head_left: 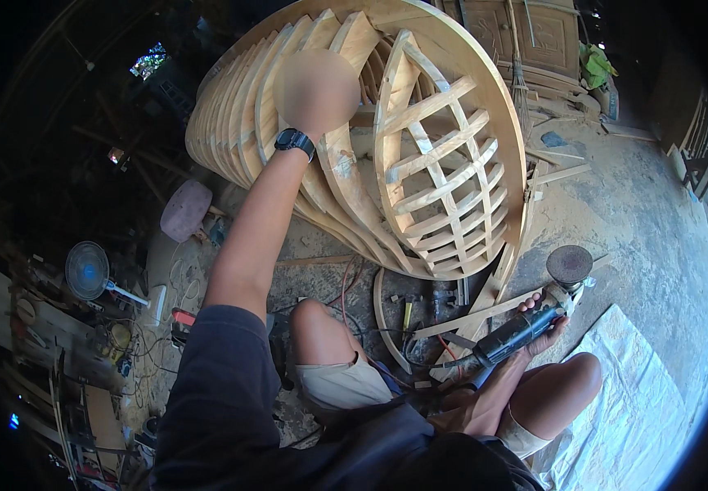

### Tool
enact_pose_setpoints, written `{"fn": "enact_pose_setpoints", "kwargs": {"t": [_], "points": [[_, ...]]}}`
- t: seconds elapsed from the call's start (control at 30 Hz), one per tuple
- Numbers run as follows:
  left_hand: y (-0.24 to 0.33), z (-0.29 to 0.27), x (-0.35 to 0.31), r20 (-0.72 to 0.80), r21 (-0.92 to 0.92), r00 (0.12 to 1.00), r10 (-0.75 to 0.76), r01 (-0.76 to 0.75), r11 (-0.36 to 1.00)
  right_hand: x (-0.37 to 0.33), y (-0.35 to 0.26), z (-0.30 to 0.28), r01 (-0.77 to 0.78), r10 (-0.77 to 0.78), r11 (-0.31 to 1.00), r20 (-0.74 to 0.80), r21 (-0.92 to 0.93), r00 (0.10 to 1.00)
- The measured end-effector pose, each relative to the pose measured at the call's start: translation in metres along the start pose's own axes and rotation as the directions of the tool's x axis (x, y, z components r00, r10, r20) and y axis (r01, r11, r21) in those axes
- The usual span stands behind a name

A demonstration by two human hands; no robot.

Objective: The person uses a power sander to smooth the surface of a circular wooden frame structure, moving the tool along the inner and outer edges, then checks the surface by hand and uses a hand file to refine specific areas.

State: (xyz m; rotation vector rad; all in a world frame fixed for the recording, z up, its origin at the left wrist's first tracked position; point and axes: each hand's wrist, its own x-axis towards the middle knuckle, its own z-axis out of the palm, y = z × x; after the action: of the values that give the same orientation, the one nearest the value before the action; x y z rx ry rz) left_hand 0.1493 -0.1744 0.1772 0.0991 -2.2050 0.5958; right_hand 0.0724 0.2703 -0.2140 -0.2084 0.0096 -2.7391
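Low by the right knee, right hand (543,321) grips a heavy-looking, rigid sander (525,326) by its barrel; left hand (315,92), blurred, grasp unclear, meets stiff curved wooden frames (346,164) above.

Left arm fully extended up and forward, left hand (315,92) raised, blurred, grip state unreadable. Right arm bent low beside the right knee, right hand (543,321) palm-up, fingers curled shut around something. Both knees bent.
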Motion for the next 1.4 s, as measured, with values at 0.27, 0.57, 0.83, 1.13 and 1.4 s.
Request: {"fn": "enact_pose_setpoints", "kwargs": {"t": [0.27, 0.57, 0.83, 1.13, 1.4], "points": [[0.0, -0.023, -0.014, -0.061, 0.026, 0.998, -0.033, 0.035, 0.999, 0.0, 0.001, 0.005, 0.023, -0.023, 1.0, 0.013, -0.006, 1.0], [0.007, -0.037, -0.011, 0.057, 0.1, 0.997, 0.057, -0.062, 0.993, -0.001, 0.005, 0.003, 0.033, -0.032, 0.999, 0.017, -0.008, 0.999], [0.034, -0.014, 0.012, 0.051, 0.055, 0.988, 0.148, -0.151, 0.987, 0.0, -0.001, -0.002, 0.012, -0.012, 0.999, 0.014, 0.05, 1.0], [0.054, 0.002, 0.031, 0.088, 0.036, 0.982, 0.166, -0.169, 0.985, 0.001, 0.0, -0.003, 0.039, -0.04, 0.999, 0.036, 0.016, 0.999], [0.072, 0.025, 0.052, 0.051, -0.036, 0.984, 0.169, -0.168, 0.985, 0.003, -0.001, -0.011, 0.024, -0.024, 1.0, 0.013, 0.015, 1.0]]}}
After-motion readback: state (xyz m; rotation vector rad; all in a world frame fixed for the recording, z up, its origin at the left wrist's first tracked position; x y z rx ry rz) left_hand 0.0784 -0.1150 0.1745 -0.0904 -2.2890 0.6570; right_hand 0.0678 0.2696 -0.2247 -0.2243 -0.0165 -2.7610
